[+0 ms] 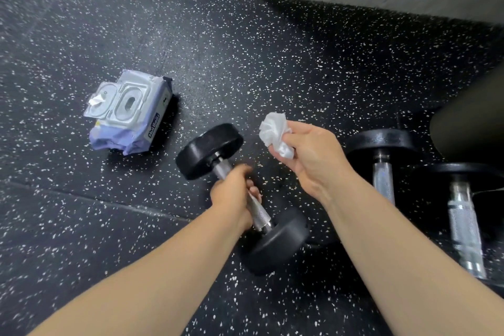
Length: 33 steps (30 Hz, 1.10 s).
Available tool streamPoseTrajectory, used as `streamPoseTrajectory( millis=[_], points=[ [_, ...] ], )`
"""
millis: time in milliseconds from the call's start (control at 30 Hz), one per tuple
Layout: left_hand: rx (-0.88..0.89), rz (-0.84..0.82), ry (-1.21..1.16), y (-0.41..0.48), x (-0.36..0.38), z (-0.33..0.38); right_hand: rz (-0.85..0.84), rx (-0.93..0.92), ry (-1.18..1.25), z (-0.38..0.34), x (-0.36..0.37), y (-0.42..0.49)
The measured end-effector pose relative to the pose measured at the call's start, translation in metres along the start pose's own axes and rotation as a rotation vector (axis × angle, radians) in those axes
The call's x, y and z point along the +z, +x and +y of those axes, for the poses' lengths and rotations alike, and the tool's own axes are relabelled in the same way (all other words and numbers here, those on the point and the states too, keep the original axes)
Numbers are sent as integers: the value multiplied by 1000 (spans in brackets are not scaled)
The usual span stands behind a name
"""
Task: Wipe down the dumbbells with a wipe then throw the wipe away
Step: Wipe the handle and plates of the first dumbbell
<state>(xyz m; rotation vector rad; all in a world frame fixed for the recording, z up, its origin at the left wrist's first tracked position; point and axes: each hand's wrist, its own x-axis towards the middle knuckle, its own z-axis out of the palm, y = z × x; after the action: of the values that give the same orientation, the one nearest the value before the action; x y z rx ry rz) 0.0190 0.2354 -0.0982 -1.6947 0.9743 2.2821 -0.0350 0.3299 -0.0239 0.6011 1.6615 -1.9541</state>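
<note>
- Gripping the knurled steel handle, my left hand (234,196) is wrapped around the middle of the black dumbbell (242,196), which lies angled on the speckled rubber floor (245,49), one head toward the wipe pack, the other toward me.
- My right hand (311,161) pinches a crumpled white wipe (274,133) between thumb and fingers, held in the air just beyond the dumbbell's far head and not touching it.
- I judge the dumbbell dense and heavy; the round heads will roll, so the handle is the sound place to steady it.
- The knurling should give good bite, though a damp wipe may leave it slick.
- The wipe is soft and limp; it needs bunching against the palm to press firmly.
- Two more dumbbells (461,215) lie to my right, and the open wipe pack (131,114) sits well to the left.
</note>
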Motion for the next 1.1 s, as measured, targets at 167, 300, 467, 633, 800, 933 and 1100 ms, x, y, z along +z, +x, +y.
streamPoseTrajectory(
  millis=[167, 300, 467, 633, 800, 933, 1100],
  points=[
    [-28, -9, -58, 6, -23, -1, 84, 18, 73, -3, -25, 5],
    [11, 69, 381, -3, -39, 10, 80, 22, 83, -5, -34, 4],
    [249, -83, 1551, -40, -45, 42, 108, 55, 30, -3, -47, 2],
    [1161, -382, 2249, -52, -22, 39, 133, 76, -3, 1, -60, 0],
    [1176, -472, 2715, -16, -23, 12, 146, 82, 0, 3, -73, 3],
    [1082, -418, 2763, -16, -19, 7, 152, 101, -30, 10, -86, 6],
    [910, -339, 2650, -18, -10, 2, 168, 103, -28, 10, -101, 6]
  ],
)
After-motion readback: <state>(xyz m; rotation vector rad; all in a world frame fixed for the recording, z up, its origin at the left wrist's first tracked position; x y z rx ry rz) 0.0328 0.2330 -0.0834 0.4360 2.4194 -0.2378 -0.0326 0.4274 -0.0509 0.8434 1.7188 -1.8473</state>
